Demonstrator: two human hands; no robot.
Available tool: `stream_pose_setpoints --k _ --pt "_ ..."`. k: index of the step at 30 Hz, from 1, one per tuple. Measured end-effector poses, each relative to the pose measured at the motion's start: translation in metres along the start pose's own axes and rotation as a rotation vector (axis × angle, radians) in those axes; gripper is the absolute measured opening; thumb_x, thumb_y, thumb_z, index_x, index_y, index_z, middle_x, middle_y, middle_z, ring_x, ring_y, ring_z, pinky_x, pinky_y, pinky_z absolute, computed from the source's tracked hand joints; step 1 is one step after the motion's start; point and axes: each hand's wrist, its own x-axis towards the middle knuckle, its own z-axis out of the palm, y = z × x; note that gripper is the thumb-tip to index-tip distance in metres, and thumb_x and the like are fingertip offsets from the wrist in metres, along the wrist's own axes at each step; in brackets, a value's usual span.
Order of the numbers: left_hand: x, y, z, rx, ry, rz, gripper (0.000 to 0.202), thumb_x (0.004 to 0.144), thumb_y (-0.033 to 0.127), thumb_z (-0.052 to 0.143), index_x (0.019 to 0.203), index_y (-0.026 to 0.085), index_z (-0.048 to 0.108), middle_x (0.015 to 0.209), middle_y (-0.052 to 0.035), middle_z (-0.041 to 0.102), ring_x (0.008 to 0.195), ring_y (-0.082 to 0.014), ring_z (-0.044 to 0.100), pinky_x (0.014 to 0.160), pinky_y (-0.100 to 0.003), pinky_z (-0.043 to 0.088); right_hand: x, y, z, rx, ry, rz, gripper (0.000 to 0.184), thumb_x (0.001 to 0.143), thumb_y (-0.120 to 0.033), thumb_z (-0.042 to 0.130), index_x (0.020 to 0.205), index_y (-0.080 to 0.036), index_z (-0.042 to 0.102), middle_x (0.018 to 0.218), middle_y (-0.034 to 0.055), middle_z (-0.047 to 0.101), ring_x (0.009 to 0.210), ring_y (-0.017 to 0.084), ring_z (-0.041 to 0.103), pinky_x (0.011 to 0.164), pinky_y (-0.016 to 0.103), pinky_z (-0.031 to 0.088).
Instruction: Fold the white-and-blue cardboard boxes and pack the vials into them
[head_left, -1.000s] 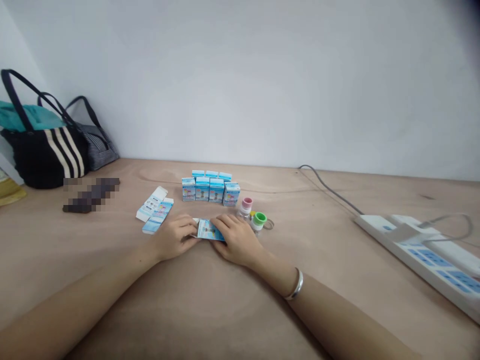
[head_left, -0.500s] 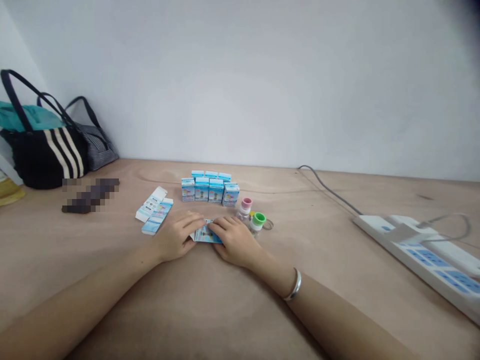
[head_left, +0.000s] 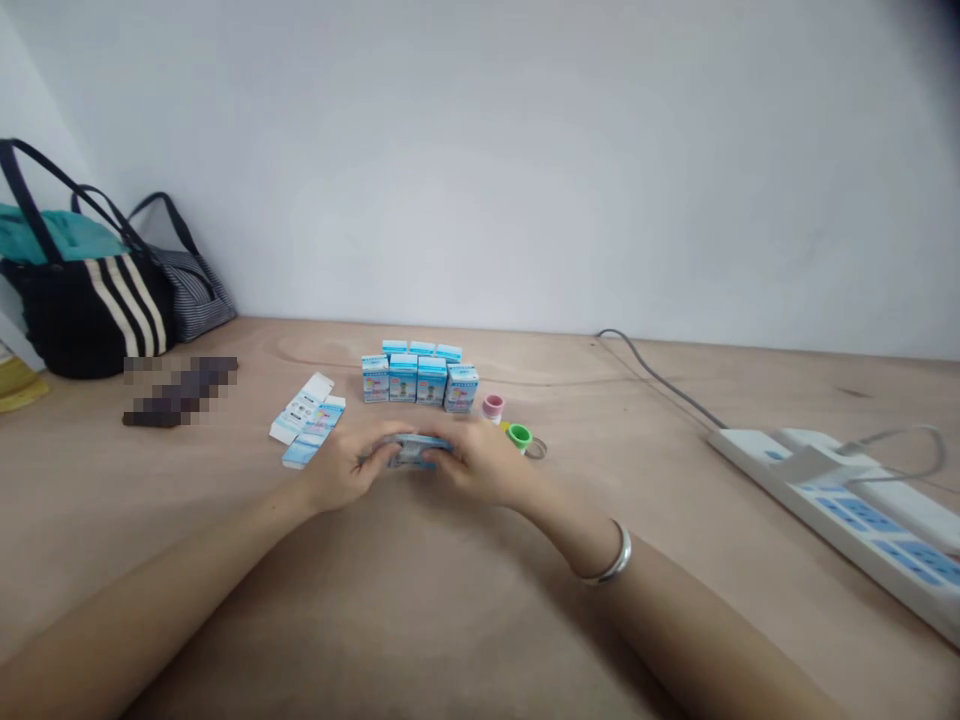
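Between both hands is a small blue-and-white carton (head_left: 414,453), tilted up with one face toward me. My left hand (head_left: 349,462) pinches its left end, thumb in front and fingers behind. At the right end, my right hand (head_left: 480,460) grips it the same way; a silver bangle circles that wrist. Just beyond stand several upright blue-and-white boxes (head_left: 417,380) in two rows. Flattened cartons (head_left: 309,420) lie left of my left hand. A pink-topped bottle (head_left: 493,405) and a green-topped one (head_left: 519,436) are partly hidden behind my right hand.
On the right lies a white power strip (head_left: 840,510) with a grey cable (head_left: 660,378) running back to the wall. Black and striped bags (head_left: 97,300) sit at the far left, near a dark, pixelated object (head_left: 180,392). A small ring (head_left: 537,449) rests beside the green-topped bottle.
The carton, lying flat under my fingers before, is now tilted up and pinched between both hands. My right hand has shifted slightly up and covers more of the bottles.
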Motion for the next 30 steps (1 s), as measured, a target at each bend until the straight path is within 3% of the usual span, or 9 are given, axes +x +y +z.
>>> stream_pose_setpoints --k 6,11,14,18,20,23,25,27,30 --pt "0.001 -0.01 0.008 -0.039 0.026 0.025 0.021 0.088 0.02 0.048 0.1 0.021 0.064 0.099 -0.0041 0.071 0.092 -0.0166 0.066 0.082 -0.03 0.053 0.0 0.005 0.015 -0.077 0.099 0.001 0.027 0.087 -0.018 0.047 0.105 -0.024 0.067 0.101 0.0044 0.07 0.085 0.017 0.064 0.069 0.025 0.042" --pt "-0.003 -0.017 0.021 0.183 -0.042 0.094 0.017 0.085 0.024 0.053 0.095 0.021 0.066 0.094 -0.007 0.069 0.093 -0.0209 0.063 0.083 -0.037 0.051 -0.003 0.006 0.032 -0.205 0.056 -0.006 0.029 0.088 -0.018 0.044 0.108 -0.023 0.064 0.101 0.006 0.068 0.086 0.019 0.062 0.071 0.028 0.044" --pt "0.0 -0.014 0.018 0.255 -0.053 0.03 0.022 0.09 0.028 0.046 0.094 0.019 0.065 0.088 -0.0072 0.068 0.083 -0.0192 0.063 0.076 -0.033 0.051 -0.002 0.008 0.036 -0.19 0.155 0.004 0.033 0.088 -0.021 0.047 0.119 -0.018 0.057 0.11 0.0101 0.065 0.096 0.022 0.06 0.08 0.033 0.047" --pt "0.005 -0.013 -0.02 0.255 -0.009 -0.187 0.024 0.089 0.032 0.044 0.101 0.021 0.061 0.096 -0.0053 0.068 0.085 -0.0191 0.063 0.076 -0.03 0.049 -0.003 0.011 0.037 -0.151 0.441 -0.022 0.051 0.086 -0.027 0.05 0.133 -0.01 0.039 0.129 0.0175 0.05 0.12 0.026 0.046 0.098 0.041 0.04" --pt "0.003 -0.018 -0.051 0.229 -0.08 -0.341 0.027 0.086 0.038 0.046 0.103 0.022 0.06 0.092 -0.0022 0.068 0.08 -0.019 0.063 0.073 -0.029 0.049 -0.004 0.012 0.038 -0.16 0.477 -0.022 0.053 0.083 -0.025 0.051 0.133 -0.01 0.038 0.129 0.018 0.049 0.121 0.028 0.044 0.099 0.043 0.04" --pt "-0.009 -0.032 -0.091 0.104 -0.104 -0.515 0.03 0.08 0.044 0.052 0.098 0.021 0.058 0.091 -0.0019 0.067 0.076 -0.0189 0.063 0.07 -0.029 0.05 -0.007 0.011 0.04 -0.171 0.431 -0.018 0.055 0.079 -0.019 0.052 0.131 -0.01 0.039 0.128 0.0184 0.048 0.121 0.029 0.043 0.098 0.044 0.04" --pt "-0.02 -0.045 -0.105 0.053 -0.021 -0.606 0.035 0.076 0.047 0.056 0.097 0.02 0.055 0.091 -0.003 0.065 0.08 -0.0203 0.064 0.073 -0.03 0.051 -0.007 0.01 0.041 -0.165 0.383 -0.002 0.054 0.078 -0.018 0.053 0.13 -0.01 0.04 0.129 0.019 0.046 0.12 0.029 0.043 0.098 0.043 0.04" --pt "-0.031 -0.057 -0.109 0.065 0.057 -0.698 0.041 0.073 0.048 0.058 0.1 0.019 0.051 0.091 -0.004 0.064 0.081 -0.0214 0.065 0.072 -0.032 0.051 -0.007 0.009 0.041 -0.16 0.311 0.029 0.052 0.078 -0.019 0.053 0.128 -0.01 0.042 0.13 0.0193 0.045 0.118 0.029 0.044 0.096 0.043 0.04" --pt "-0.041 -0.066 -0.104 0.267 0.029 -0.811 0.049 0.072 0.049 0.057 0.109 0.019 0.047 0.085 -0.004 0.063 0.074 -0.0229 0.065 0.068 -0.035 0.051 -0.006 0.008 0.041 -0.164 0.161 0.069 0.043 0.081 -0.023 0.054 0.122 -0.012 0.047 0.127 0.018 0.048 0.113 0.029 0.047 0.093 0.043 0.041"
